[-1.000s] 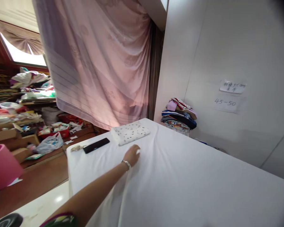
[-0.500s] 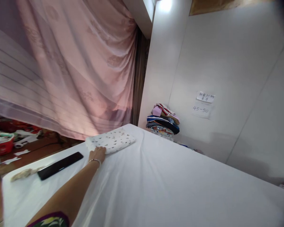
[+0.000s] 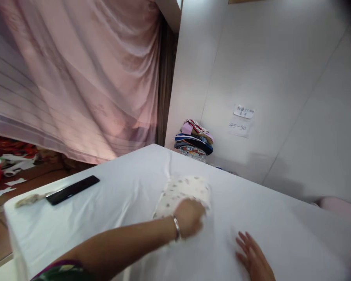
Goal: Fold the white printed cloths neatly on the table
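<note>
A folded white cloth [image 3: 183,187] with small dark spots lies toward the middle of the white-covered table [image 3: 128,171], blurred by motion. My left hand [image 3: 190,218], with a silver bangle at the wrist, is closed on the near edge of the cloth; its fingertips are partly hidden. To the right, my right hand [image 3: 253,255] is over the table, its fingers apart and nothing in them. It does not touch the cloth.
A black phone-like slab [image 3: 73,190] with a pale tassel [image 3: 32,200] lies on the table's left side. Behind the far edge, a stack of folded clothes [image 3: 194,138] stands against the white wall [image 3: 280,97]. A pink curtain [image 3: 99,78] hangs at the left.
My left hand has brought the spotted cloth from the table's far left corner rightward and nearer. My right hand has come into view at the lower right. The view has shifted slightly.
</note>
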Available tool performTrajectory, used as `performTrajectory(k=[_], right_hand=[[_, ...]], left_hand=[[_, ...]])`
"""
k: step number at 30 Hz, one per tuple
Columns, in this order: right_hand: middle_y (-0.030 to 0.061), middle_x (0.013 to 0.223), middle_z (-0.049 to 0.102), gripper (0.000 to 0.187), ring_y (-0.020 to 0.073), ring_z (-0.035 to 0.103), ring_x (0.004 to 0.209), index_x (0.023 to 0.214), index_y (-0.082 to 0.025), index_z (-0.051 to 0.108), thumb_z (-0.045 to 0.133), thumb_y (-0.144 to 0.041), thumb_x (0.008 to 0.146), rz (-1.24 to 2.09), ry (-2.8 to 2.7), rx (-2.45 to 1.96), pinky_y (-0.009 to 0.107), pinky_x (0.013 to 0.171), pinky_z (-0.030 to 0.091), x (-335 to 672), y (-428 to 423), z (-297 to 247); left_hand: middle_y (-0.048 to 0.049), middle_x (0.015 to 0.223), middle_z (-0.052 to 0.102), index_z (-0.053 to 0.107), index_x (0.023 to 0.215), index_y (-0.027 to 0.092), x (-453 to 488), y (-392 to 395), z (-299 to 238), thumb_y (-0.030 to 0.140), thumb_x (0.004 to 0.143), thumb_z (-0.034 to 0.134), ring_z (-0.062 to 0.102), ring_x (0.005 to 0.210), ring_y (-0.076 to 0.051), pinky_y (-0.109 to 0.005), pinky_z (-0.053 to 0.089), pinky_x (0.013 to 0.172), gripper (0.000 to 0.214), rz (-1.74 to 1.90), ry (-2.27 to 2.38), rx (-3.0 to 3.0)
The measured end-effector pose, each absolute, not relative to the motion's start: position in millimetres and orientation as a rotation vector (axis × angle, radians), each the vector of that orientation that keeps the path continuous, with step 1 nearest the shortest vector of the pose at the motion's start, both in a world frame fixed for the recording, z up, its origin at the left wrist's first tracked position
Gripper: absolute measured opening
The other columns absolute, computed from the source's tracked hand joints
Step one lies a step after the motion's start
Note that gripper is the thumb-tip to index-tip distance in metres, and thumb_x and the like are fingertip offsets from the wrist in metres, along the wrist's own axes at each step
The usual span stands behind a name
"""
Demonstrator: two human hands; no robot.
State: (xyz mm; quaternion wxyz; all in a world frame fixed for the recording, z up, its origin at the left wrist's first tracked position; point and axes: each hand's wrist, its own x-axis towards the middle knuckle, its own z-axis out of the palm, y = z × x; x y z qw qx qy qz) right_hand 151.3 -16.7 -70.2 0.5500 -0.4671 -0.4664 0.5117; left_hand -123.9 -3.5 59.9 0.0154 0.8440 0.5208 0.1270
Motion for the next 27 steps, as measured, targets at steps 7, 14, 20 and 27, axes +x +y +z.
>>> performTrajectory(k=[7, 14, 20, 27], right_hand=[[0.0046, 0.136, 0.044, 0.06, 0.0227, 0.045, 0.12, 0.133, -0.032, 0.036, 0.054, -0.049, 0.078, 1.284, -0.855, -0.981, 0.045, 0.098, 0.04, 173.9, -26.4, -52.3], [0.0028, 0.131, 0.05, 0.051, 0.0252, 0.041, 0.122, 0.117, -0.023, 0.057, 0.064, -0.044, 0.071, 1.076, -1.045, -1.254, 0.04, 0.102, 0.034, 161.3, -31.5, -37.7], [0.0073, 0.107, 0.064, 0.034, 0.026, 0.055, 0.104, 0.093, -0.02, 0.068, 0.062, -0.045, 0.069, 0.805, -1.189, -1.236, 0.04, 0.093, 0.041, 153.8, -41.0, -29.1], [0.008, 0.096, 0.068, 0.056, 0.0229, 0.065, 0.076, 0.119, -0.023, 0.052, 0.059, -0.054, 0.073, 1.526, -0.905, -0.923, 0.035, 0.063, 0.049, 144.7, -44.4, -9.7]], left_hand=[[-0.0013, 0.099, 0.065, 0.06, 0.102, 0.025, -68.6, -47.0, 34.3, 0.045, 0.083, 0.047, 0.058, 0.093, -0.018, -0.028, 0.042, 0.083, 0.03, 0.649, 1.146, 2.517], [-0.0102, 0.103, 0.058, 0.058, 0.095, 0.017, -121.9, -14.6, 22.9, 0.037, 0.079, 0.05, 0.053, 0.098, -0.026, -0.037, 0.043, 0.079, 0.027, 0.311, 2.076, 2.198], [-0.0117, 0.091, 0.063, 0.059, 0.089, 0.016, -120.8, -13.2, 27.9, 0.037, 0.076, 0.05, 0.058, 0.088, -0.027, -0.038, 0.042, 0.075, 0.027, 0.195, 2.13, 2.032], [-0.0002, 0.077, 0.063, 0.06, 0.077, 0.017, -59.7, -17.8, 82.9, 0.049, 0.076, 0.052, 0.057, 0.074, -0.016, -0.023, 0.041, 0.062, 0.033, 0.547, 1.385, 2.073]])
